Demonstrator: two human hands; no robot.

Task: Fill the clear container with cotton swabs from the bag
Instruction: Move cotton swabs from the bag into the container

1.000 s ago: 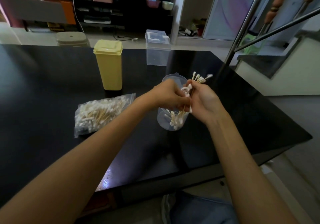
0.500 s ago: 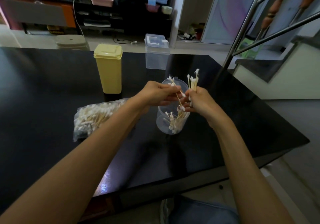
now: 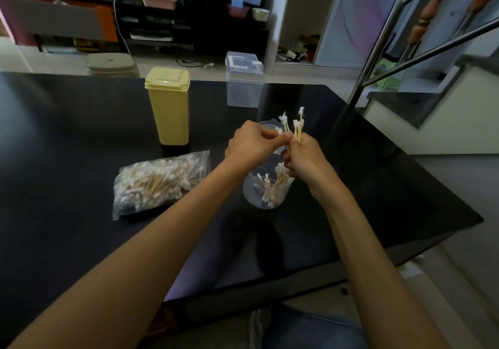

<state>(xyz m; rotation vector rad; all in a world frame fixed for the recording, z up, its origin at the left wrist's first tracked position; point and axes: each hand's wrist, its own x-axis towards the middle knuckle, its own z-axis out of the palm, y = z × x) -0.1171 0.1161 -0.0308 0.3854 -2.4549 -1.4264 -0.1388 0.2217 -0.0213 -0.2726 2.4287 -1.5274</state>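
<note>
Both hands met over the clear container (image 3: 266, 196), which stood on the black counter (image 3: 81, 138) directly below and between them. Right hand (image 3: 303, 157) was curled round a small bunch of cotton swabs (image 3: 295, 127), held roughly upright w/ white tips sticking up above the fist and a few lower tips showing under it, just above the container's mouth. Left hand (image 3: 252, 143) had fingers curled, thumb and fingertips pinching at the bunch right where it left the right fist; a white tip showed at the pinch, but couldn't tell how many swabs it had. The two hands were touching at that spot. The container was upright and partly filled: more swabs leaned inside it, wooden stems and white ends visible thru the wall, mostly on the side under the right hand. Behind the hands a second clear rim showed, partly hidden, so couldn't tell what it was. The bag (image 3: 159, 181) lay flat on the counter to the left of the left hand, near the left forearm, apart from the container and packed w/ swabs. Beyond the bag, further out from the left hand, stood a tall yellow lidded box (image 3: 168, 105); a clear lidded box (image 3: 244, 78) sat at the counter's far edge, well past both hands.
</note>
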